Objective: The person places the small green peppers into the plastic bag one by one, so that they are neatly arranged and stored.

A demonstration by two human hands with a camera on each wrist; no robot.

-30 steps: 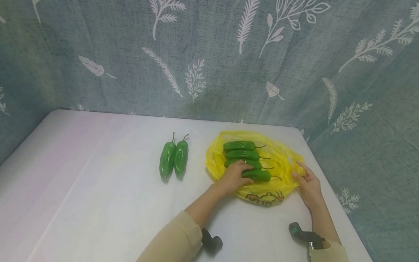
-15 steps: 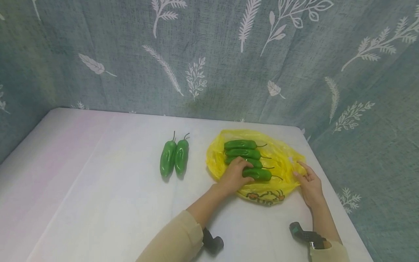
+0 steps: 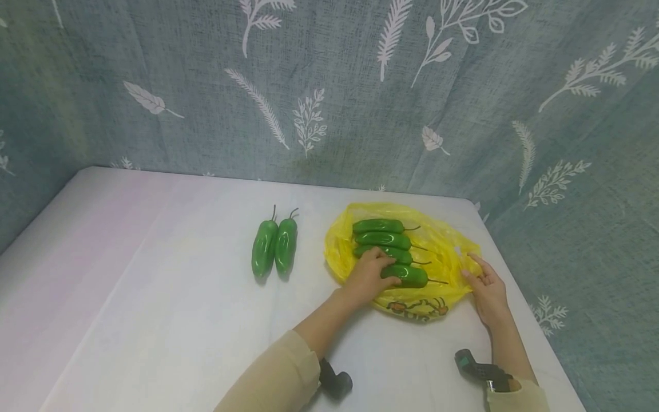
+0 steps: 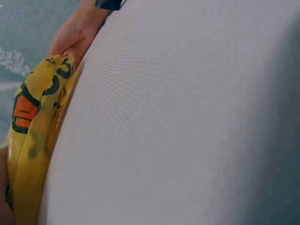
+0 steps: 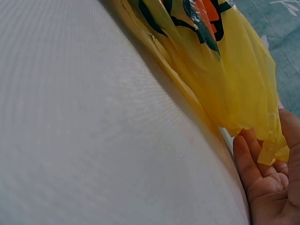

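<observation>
A yellow plastic bag (image 3: 412, 297) with dark and orange print lies flattened on the right of the table. Several green peppers (image 3: 378, 226) rest in a row on it, stems to the right. My left hand (image 3: 366, 277) holds the nearest green pepper (image 3: 412, 277) by its left end, thumb on the near side and fingers over the far side. In the left wrist view only a sliver of this hand shows. At the bag's right end, my right hand (image 3: 489, 294) holds its edge; the right wrist view shows the yellow film (image 5: 248, 84) between thumb and fingers.
Two more green peppers (image 3: 264, 250) lie side by side left of the bag, stems pointing away. The white table (image 3: 154, 286) ends at a blue-green curtain (image 3: 206, 126) with white leaf patterns, behind and at the right.
The nearest pepper has turned slightly in my left hand; its stem now looks straighter and lower. My right hand stays at the bag's edge.
</observation>
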